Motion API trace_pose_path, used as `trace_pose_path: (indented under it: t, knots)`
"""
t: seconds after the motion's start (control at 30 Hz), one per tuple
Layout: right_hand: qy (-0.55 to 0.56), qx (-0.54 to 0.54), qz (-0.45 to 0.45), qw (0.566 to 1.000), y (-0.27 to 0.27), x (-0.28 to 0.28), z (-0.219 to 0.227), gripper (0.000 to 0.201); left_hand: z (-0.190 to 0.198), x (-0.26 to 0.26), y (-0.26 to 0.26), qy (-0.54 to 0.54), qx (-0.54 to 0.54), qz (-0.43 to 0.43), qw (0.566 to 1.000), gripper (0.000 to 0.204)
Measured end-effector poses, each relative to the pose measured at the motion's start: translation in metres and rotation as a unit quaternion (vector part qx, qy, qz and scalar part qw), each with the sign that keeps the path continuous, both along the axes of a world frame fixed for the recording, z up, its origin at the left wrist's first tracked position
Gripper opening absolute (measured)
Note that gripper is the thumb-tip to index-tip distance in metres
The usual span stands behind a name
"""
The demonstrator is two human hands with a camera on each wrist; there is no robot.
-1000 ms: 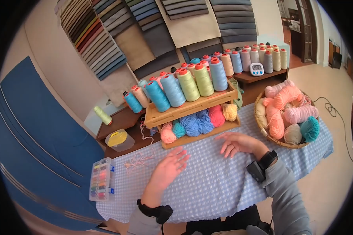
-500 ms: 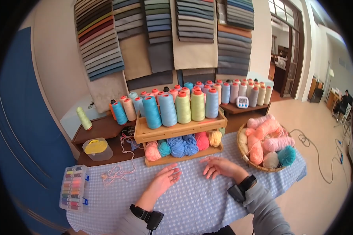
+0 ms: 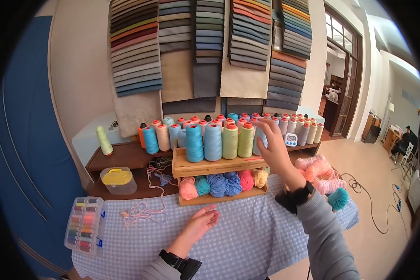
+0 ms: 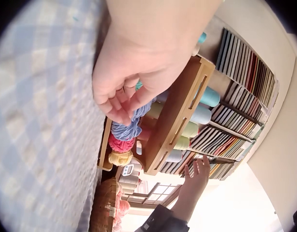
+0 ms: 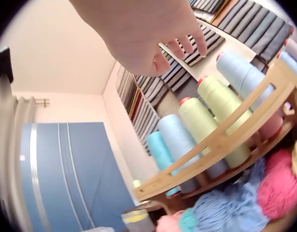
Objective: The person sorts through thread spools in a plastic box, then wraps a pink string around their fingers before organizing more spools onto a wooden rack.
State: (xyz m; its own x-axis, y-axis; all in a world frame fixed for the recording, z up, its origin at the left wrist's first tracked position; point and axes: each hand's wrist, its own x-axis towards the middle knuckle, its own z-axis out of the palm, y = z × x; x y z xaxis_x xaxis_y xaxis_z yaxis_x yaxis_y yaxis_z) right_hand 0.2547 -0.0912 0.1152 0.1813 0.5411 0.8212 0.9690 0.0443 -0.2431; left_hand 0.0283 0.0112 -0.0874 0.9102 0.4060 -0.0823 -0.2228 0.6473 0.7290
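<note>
My right hand (image 3: 276,151) is raised at the right end of the two-tier wooden rack (image 3: 210,167), fingers spread and holding nothing. In the head view it overlaps the last light blue thread cone (image 3: 257,145); the right wrist view shows the fingers above the cone tops. Along the upper tier stand green cones (image 3: 229,142), another light blue cone (image 3: 213,143) and a turquoise cone (image 3: 194,144). My left hand (image 3: 197,229) hovers low over the checked tablecloth (image 3: 238,233), fingers loosely bent with nothing in them. Blue yarn (image 3: 217,185) and other yarn balls fill the lower tier.
More thread cones crowd behind the rack, with a white timer (image 3: 290,140) at right. Skeins fill a basket (image 4: 104,203) beyond my right arm. To the left are a spool case (image 3: 83,226), a yellow-lidded tub (image 3: 118,179) and tangled pink yarn (image 3: 144,214). Fabric samples (image 3: 137,46) hang behind.
My right hand has risen from over the tablecloth, up and forward to the rack's right-hand cone. My left hand stays low over the cloth. The head view has tilted upward.
</note>
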Motion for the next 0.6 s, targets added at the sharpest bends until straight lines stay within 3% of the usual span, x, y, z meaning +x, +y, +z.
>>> trace_pose_path:
  t: [0.03,0.17,0.33,0.4,0.43,0.47,0.5,0.53,0.6]
  knots:
    - [-0.077,0.042,-0.028,0.996,0.007,0.007,0.003,0.039,0.0,0.0,0.0,-0.002,-0.012,-0.003,1.0,0.035]
    - [-0.079,-0.021,-0.129,0.988,0.031,0.043,-0.005,0.041,-0.005,0.001,0.004,-0.011,-0.004,-0.006,1.0,0.033]
    - [-0.048,-0.126,-0.106,0.985,0.038,0.061,-0.024,0.051,-0.006,0.001,0.003,-0.024,-0.006,-0.015,1.0,0.034]
    - [0.029,0.015,-0.036,0.999,0.038,0.059,-0.029,0.057,-0.007,0.002,0.002,-0.024,0.0,-0.012,1.0,0.034]
    - [0.107,0.034,-0.021,0.994,0.035,0.053,-0.031,0.06,-0.008,0.002,0.002,-0.021,0.006,-0.012,1.0,0.034]
    - [0.103,0.034,-0.017,0.994,0.035,0.052,-0.037,0.06,-0.009,0.003,0.002,-0.024,0.007,-0.008,1.0,0.034]
    - [0.283,0.076,0.017,0.956,0.035,0.054,-0.044,0.059,-0.011,0.004,0.003,-0.029,0.0,-0.012,1.0,0.035]
    - [0.454,0.116,0.051,0.882,0.033,0.053,-0.053,0.058,-0.011,0.003,0.004,-0.031,-0.004,-0.017,0.999,0.035]
    - [0.458,0.227,0.111,0.852,0.027,0.046,-0.073,0.052,-0.002,0.002,-0.002,-0.014,0.009,-0.001,1.0,0.034]
